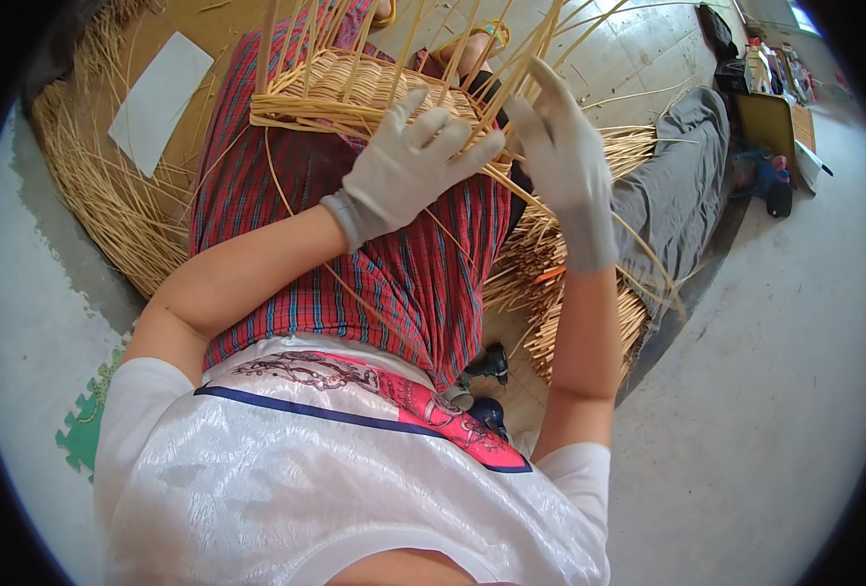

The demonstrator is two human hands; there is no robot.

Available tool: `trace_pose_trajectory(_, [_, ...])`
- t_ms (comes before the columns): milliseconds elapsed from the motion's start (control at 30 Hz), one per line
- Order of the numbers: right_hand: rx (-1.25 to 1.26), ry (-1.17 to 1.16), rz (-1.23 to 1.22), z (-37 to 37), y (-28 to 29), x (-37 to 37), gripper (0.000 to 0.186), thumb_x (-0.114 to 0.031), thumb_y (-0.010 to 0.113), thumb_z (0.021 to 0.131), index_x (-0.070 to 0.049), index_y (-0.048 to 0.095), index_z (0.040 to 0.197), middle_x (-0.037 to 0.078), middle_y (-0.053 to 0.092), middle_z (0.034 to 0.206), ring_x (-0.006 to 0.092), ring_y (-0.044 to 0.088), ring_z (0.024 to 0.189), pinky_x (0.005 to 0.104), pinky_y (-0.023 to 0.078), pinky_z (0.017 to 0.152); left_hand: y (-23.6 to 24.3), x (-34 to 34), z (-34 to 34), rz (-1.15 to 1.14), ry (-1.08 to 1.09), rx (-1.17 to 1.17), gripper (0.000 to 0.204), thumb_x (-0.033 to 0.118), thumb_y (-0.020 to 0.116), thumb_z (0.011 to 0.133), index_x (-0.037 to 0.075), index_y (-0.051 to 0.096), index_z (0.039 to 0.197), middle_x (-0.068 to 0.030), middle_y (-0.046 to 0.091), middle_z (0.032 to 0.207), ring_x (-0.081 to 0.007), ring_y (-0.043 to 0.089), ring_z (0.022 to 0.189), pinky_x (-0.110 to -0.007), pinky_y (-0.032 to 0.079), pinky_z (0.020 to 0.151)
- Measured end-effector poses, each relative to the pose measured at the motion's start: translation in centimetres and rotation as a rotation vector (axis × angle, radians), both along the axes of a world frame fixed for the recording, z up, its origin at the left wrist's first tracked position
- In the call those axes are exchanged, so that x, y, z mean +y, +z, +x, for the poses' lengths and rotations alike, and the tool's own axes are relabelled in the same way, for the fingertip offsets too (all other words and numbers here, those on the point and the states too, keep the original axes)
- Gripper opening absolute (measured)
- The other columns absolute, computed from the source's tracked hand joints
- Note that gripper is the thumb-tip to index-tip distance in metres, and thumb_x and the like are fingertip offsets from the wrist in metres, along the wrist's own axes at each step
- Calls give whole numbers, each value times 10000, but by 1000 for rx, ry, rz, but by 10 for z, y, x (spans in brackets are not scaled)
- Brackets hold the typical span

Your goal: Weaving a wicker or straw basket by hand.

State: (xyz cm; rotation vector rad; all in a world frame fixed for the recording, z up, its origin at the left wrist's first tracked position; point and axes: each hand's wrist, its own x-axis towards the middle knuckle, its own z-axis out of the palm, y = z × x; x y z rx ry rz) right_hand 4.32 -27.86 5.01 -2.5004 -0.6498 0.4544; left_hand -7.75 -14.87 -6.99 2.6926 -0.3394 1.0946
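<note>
A half-woven wicker basket [343, 82] lies on the red plaid cloth [286, 283] over my lap, its long upright stakes pointing away from me. My left hand [399, 171], in a whitish glove with a grey cuff, holds the basket's near right edge, fingers bent over the weave and thumb toward the corner. Beside that corner is my right hand [565, 156], gloved the same way, raised among the stakes with thumb and fingers apart. A loose wicker strand [648, 252] runs from the corner, passes behind my right wrist and trails to the lower right.
Heaps of wicker rods lie at left [110, 195] and right [589, 332]. A white sheet [161, 103] rests on a brown board. Grey cloth [682, 166] covers part of the right bundle. A power drill [491, 363] lies below my lap. Boxes and other things stand far right.
</note>
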Motion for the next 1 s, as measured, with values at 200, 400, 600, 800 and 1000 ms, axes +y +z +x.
trace_pose_trajectory(200, [-417, 82, -276, 42, -90, 77, 294, -265, 643, 904, -50, 701, 1096, 154, 750, 860, 322, 755, 813, 419, 578, 634, -8, -8, 13, -124, 32, 440, 286, 141, 665, 831, 120, 649, 1116, -44, 553, 1003, -237, 569, 936, -393, 486, 815])
trace_pose_trajectory(400, [-484, 363, -781, 70, -150, 113, 455, -253, 654, 897, -62, 635, 1310, 182, 725, 949, 276, 711, 867, 384, 563, 742, -14, -5, 9, -34, -22, 362, 238, 190, 686, 841, 113, 665, 1066, -45, 596, 1059, -249, 591, 956, -415, 487, 823])
trace_pose_trajectory(600, [-204, 81, 132, 14, -49, 31, 270, -240, 627, 936, -14, 667, 1077, 151, 725, 839, 226, 721, 736, 371, 549, 589, 2, -5, 9, -22, 20, 481, 212, 209, 677, 877, 117, 680, 1067, -34, 618, 1037, -237, 634, 972, -380, 532, 797])
trace_pose_trajectory(800, [511, -567, 572, -35, -37, -50, 215, -121, 606, 1000, 31, 601, 1153, 127, 738, 885, 156, 678, 584, 292, 544, 503, 1, -4, 15, -237, 53, 485, 202, 210, 662, 915, 108, 693, 1086, -61, 654, 962, -267, 675, 873, -383, 557, 741])
trace_pose_trajectory(1000, [157, -64, 732, 46, -62, 4, 524, -35, 634, 976, -113, 473, 1469, 138, 684, 1032, 165, 670, 905, 297, 557, 792, 3, -11, 3, -128, 81, 498, 731, 291, 762, 840, 124, 490, 1498, -78, 598, 1143, -271, 614, 1026, -392, 521, 864])
